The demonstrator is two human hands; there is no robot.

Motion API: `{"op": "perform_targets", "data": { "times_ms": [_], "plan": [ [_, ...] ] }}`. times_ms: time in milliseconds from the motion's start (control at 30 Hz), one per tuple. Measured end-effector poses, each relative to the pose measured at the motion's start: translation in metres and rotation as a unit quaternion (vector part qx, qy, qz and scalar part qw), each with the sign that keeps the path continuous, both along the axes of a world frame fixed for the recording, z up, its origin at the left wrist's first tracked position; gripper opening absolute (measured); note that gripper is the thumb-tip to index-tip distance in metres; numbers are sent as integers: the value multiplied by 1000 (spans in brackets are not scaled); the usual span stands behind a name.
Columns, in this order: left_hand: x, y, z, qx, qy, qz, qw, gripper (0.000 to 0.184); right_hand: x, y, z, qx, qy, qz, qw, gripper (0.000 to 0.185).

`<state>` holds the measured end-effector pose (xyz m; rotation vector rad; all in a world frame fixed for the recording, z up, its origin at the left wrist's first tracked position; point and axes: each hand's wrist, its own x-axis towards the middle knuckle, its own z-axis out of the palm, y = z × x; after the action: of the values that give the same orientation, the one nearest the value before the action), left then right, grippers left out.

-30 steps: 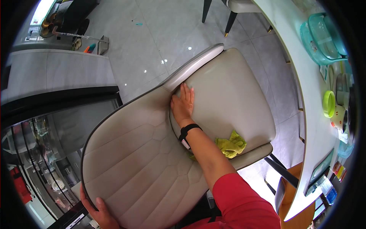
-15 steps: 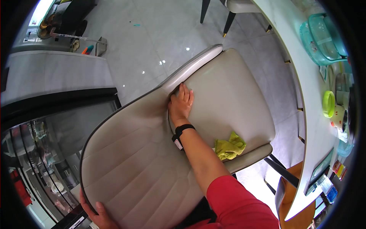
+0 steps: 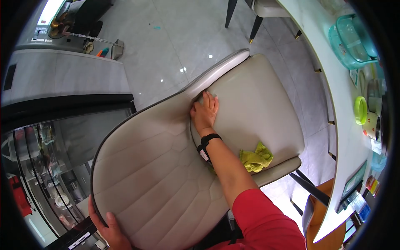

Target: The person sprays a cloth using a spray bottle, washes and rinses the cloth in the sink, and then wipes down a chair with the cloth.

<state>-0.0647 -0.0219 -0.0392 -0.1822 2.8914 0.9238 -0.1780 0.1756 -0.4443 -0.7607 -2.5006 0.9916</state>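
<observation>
A beige padded chair (image 3: 154, 166) with a quilted backrest fills the middle of the head view. My right hand (image 3: 205, 111) lies on its seat, at the crease where seat and backrest meet. Its fingers are stretched out, the tips reaching toward the seam by the armrest; I see nothing held. A dark band with a small device (image 3: 203, 152) circles that wrist. At lower left, my left hand (image 3: 109, 231) grips the backrest's edge, thumb in front and fingers partly hidden around the rim. A crumpled yellow-green cloth (image 3: 256, 158) rests on the seat beside my right forearm.
Along the right runs a white table (image 3: 316, 33) bearing a teal basket (image 3: 348, 46), a lime-green ring-shaped item (image 3: 360, 110) and other goods. Another chair (image 3: 271, 8) stands at the top. Left is an open-looking glass-fronted cabinet (image 3: 66, 100) with items on racks.
The whole view has shifted slightly, so the chair and my right hand appear a little farther right. My right hand stays at the crease, my left on the backrest edge.
</observation>
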Motion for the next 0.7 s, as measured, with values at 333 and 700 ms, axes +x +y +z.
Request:
{"op": "perform_targets", "data": {
  "times_ms": [333,700],
  "plan": [
    [2,-6,-7,54,32,3,998,64,59,63,50,-411,90,129,898,11],
    [0,-4,-8,73,20,7,997,54,266,179,198,-655,-178,107,727,21]
  ]
}}
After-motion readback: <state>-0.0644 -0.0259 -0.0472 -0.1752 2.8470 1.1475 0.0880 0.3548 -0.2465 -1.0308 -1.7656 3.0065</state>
